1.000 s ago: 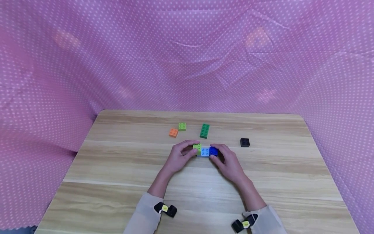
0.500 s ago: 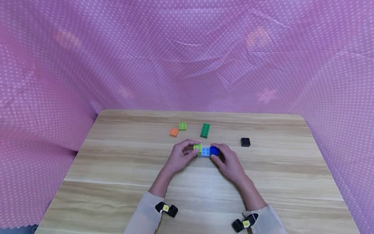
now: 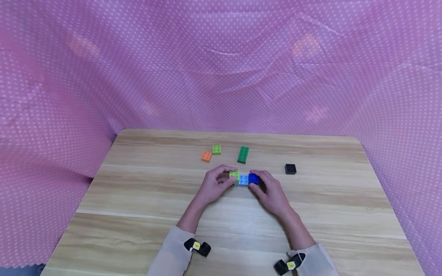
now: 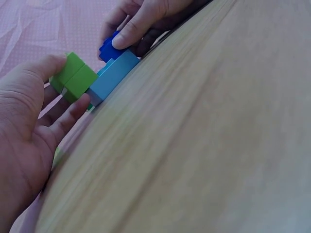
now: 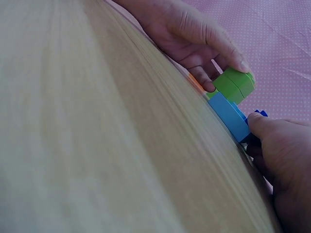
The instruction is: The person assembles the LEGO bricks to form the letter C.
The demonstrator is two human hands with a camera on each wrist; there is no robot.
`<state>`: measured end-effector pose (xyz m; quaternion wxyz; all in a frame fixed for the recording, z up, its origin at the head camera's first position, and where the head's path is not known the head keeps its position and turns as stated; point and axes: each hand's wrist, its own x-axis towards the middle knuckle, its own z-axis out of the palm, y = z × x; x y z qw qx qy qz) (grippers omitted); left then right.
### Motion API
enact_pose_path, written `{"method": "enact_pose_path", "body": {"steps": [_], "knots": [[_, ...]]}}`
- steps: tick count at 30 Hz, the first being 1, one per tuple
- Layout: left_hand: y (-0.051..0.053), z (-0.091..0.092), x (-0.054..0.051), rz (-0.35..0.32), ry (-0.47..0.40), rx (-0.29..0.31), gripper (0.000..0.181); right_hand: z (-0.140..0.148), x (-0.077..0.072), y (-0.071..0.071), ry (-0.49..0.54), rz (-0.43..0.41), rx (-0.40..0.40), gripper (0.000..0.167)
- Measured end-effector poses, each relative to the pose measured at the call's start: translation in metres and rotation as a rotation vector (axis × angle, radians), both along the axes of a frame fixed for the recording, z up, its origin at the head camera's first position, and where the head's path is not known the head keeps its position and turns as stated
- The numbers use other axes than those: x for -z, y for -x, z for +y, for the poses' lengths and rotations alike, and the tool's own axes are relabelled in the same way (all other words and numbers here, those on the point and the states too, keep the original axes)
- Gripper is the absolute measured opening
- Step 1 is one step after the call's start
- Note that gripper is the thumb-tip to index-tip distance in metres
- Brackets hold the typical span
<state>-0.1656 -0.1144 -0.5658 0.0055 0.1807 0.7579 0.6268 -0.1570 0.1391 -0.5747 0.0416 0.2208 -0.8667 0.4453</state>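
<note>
A light blue brick (image 3: 243,179) lies on the table between both hands, a lime green piece at its left end and a dark blue brick (image 3: 253,178) at its right end. My left hand (image 3: 214,186) grips the lime green piece (image 4: 75,77), which looks like two stacked bricks in the left wrist view. With thumb and fingers my right hand (image 3: 272,193) pinches the dark blue brick. In the right wrist view the light blue brick (image 5: 228,116) stands low on the table, beneath the dark blue one, which the thumb partly hides.
Behind the hands lie an orange brick (image 3: 206,156), a small lime brick (image 3: 216,149) and a long dark green brick (image 3: 243,155). A black brick (image 3: 290,169) sits to the right. Pink dotted cloth (image 3: 221,76) hangs around the wooden table (image 3: 138,184).
</note>
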Motion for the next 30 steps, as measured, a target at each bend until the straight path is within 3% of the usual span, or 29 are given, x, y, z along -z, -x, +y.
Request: {"method": "enact_pose_path", "body": {"steps": [6,12,16,21,25,30], "knots": [[0.003,0.002,0.003,0.041,0.015,-0.009,0.030,0.002,-0.002,0.001,0.004,0.013,-0.003,0.044],[0.006,0.000,0.001,0.069,0.037,-0.025,0.043,0.003,-0.006,0.002,0.000,0.021,-0.005,0.044],[0.015,-0.012,-0.001,0.126,0.041,-0.102,0.053,0.003,-0.006,0.002,0.004,0.015,-0.001,0.044],[0.033,-0.045,0.003,0.229,0.022,-0.239,0.060,0.000,-0.003,0.001,0.017,0.015,-0.008,0.044],[0.044,-0.066,0.005,0.232,0.003,-0.310,0.064,-0.001,0.000,0.000,0.015,0.000,-0.007,0.044],[0.052,-0.077,0.003,0.194,0.067,-0.364,0.068,0.001,0.001,0.000,0.009,-0.012,-0.001,0.044]]}}
